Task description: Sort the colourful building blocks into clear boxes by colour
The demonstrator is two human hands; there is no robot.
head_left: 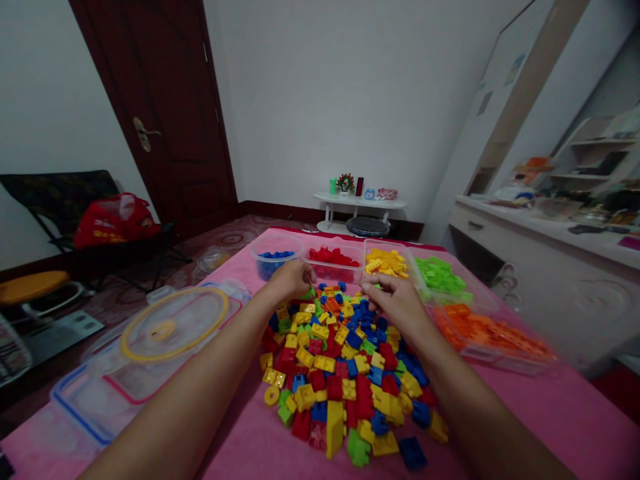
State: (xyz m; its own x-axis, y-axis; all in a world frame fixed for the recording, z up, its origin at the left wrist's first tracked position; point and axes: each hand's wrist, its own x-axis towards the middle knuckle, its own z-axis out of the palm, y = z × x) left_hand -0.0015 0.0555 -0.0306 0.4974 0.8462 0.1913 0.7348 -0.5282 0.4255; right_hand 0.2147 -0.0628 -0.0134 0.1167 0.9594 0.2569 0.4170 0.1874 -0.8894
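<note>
A heap of mixed toy building bricks (325,363) in yellow, red, blue, green and orange lies on the pink cloth (235,427). At its far left edge, my left hand (295,279) has its fingers curled closed on a green brick (310,293), which shows just below the fingertips. My right hand (393,298) reaches over the far right side of the heap. Its thumb and fingers pinch a small green brick (378,287), mostly hidden by them. Behind my hands stand clear containers with blue bricks (275,256), red bricks (333,256) and yellow bricks (387,262).
To the right, further clear containers hold green bricks (441,277) and orange bricks (493,331). Stacked container lids (175,323) with coloured rims lie at the left. Beyond the table are a low white stand (325,198), a door (160,100) and a chair with a red bag (117,220).
</note>
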